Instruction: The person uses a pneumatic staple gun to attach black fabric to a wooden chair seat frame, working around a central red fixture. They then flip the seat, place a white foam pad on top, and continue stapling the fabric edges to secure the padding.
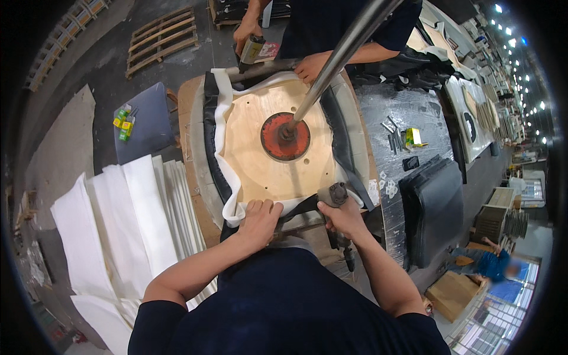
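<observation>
A pale plywood seat board [248, 133] lies before me, with white padding [222, 118] and a black cover [340, 127] folded up around its rim. At the near edge my left hand [259, 222] is closed on the cover and padding, fingertips pressing against the board. My right hand [344, 218] grips a staple gun [334, 194] by its handle, its head over the near right corner. A red disc [275, 142] on a steel rod [349, 50] bears down on the board's middle. Across from me, a co-worker's hand [247, 35] holds another staple gun [252, 49]; their other hand [312, 66] touches the far edge.
White foam sheets [127, 216] stand at my left, beside a blue-grey padded surface [151, 127] with small yellow-green boxes [123, 123]. On the right, a wrapped table [393, 109] bears staple strips, a box and stacked black pads [435, 207]. A pallet [163, 41] lies far left.
</observation>
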The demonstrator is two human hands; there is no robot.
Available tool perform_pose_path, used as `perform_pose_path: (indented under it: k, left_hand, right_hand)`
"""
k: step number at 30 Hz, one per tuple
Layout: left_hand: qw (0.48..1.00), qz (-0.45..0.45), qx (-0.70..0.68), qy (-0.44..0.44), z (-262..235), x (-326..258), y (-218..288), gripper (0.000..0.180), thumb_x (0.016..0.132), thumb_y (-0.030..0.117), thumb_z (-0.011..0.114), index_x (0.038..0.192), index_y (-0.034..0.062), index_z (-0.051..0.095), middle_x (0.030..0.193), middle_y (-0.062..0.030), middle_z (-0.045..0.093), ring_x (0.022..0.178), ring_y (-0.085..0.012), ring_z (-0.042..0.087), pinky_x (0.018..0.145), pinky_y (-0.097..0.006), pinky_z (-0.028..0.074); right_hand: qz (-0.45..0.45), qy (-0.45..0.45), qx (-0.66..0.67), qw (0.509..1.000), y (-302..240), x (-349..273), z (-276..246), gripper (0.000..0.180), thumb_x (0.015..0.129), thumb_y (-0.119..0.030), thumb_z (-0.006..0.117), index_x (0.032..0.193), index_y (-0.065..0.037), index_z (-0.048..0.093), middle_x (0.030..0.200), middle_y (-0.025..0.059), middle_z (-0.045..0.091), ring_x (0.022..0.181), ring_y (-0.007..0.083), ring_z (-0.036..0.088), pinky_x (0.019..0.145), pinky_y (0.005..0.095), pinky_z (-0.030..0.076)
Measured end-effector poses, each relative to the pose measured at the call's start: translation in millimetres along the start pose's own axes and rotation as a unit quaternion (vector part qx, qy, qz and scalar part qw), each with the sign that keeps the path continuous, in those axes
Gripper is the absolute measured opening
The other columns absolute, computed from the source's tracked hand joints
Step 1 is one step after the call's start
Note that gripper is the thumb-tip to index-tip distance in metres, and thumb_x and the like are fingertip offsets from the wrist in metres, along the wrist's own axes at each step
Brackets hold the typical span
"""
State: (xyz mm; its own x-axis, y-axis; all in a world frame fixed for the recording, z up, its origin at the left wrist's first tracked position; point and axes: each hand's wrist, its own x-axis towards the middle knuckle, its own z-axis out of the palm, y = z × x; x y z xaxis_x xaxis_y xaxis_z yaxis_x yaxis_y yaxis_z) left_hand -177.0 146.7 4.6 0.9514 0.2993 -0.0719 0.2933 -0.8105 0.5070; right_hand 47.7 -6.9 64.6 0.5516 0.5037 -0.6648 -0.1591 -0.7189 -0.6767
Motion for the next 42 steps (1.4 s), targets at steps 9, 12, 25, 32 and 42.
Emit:
perform_pose_path:
  k: [9, 12, 25, 32, 42]
  left_hand:
    - [0.994, 0.093, -0.006, -0.049, -7.0, 3.2, -31.2, 0.029, 0.083, 0.014, 0.074, 0.111, 0.0086, 0.070, 0.114, -0.0150, 0.062, 0.105, -0.0372, 0.062, 0.092, -0.051, 0.047]
    - [0.990, 0.109, 0.045, -0.072, -8.5, 0.4, -40.9, 0.021, 0.085, 0.022, 0.075, 0.101, 0.0085, 0.077, 0.112, -0.0139, 0.063, 0.109, -0.0344, 0.061, 0.092, -0.050, 0.047]
    - [0.980, 0.081, -0.099, 0.150, 26.4, -2.3, -68.1, 0.022, 0.077, 0.023, 0.086, 0.076, 0.0087, 0.071, 0.095, -0.0086, 0.058, 0.099, -0.0310, 0.057, 0.086, -0.048, 0.042]
    - [0.972, 0.000, -0.124, 0.200, 26.3, 1.6, -62.9, 0.022, 0.078, 0.021, 0.085, 0.069, 0.0074, 0.069, 0.096, -0.0090, 0.058, 0.100, -0.0326, 0.056, 0.088, -0.049, 0.042]
    - [0.969, -0.038, -0.138, 0.204, 25.7, 7.5, -63.6, 0.020, 0.077, 0.018, 0.084, 0.069, 0.0057, 0.071, 0.097, -0.0093, 0.059, 0.104, -0.0336, 0.057, 0.089, -0.050, 0.043]
  right_hand:
    - [-0.018, 0.045, -0.077, 0.996, -5.3, -7.1, 2.3, 0.037, 0.094, -0.025, 0.085, 0.110, 0.004, 0.069, 0.081, 0.0101, 0.073, 0.052, 0.0173, 0.068, 0.047, 0.0341, 0.054]
    - [-0.021, 0.056, -0.073, 0.996, -5.0, -7.9, 9.2, 0.040, 0.092, -0.023, 0.086, 0.118, 0.003, 0.072, 0.093, 0.0115, 0.076, 0.062, 0.0187, 0.072, 0.053, 0.0360, 0.058]
    - [0.015, 0.059, -0.060, 0.996, -11.3, -12.8, 16.8, 0.035, 0.094, -0.018, 0.084, 0.119, 0.001, 0.071, 0.093, 0.0073, 0.073, 0.063, 0.0171, 0.068, 0.051, 0.0326, 0.056]
    - [-0.040, -0.020, 0.056, 0.997, -15.5, -51.4, 69.4, 0.027, 0.099, -0.018, 0.081, 0.117, -0.001, 0.071, 0.081, 0.0006, 0.068, 0.058, 0.0101, 0.062, 0.053, 0.0289, 0.051]
    - [0.013, -0.019, 0.116, 0.993, -22.4, -45.2, 127.8, 0.021, 0.100, -0.017, 0.080, 0.111, -0.001, 0.072, 0.076, 0.0005, 0.065, 0.057, 0.0101, 0.059, 0.051, 0.0302, 0.049]
